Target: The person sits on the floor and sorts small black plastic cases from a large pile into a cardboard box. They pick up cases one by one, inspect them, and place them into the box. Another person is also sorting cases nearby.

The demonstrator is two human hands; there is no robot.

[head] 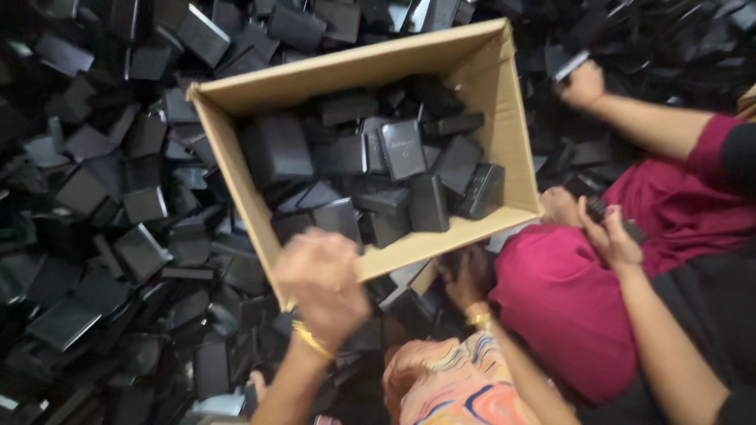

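The left hand [321, 275] is clenched at the near rim of the cardboard box [480, 75], black boxes [402, 149] lying just beyond it inside. The right hand [466, 277] sits below that same rim among loose pieces; I cannot tell its grip.

Cardboard box [480, 75] sits amid heaped small boxes [102, 205], which spread left of and behind it. More small cases [402, 149] lie inside it. Right of it, another person's lap [567, 299].
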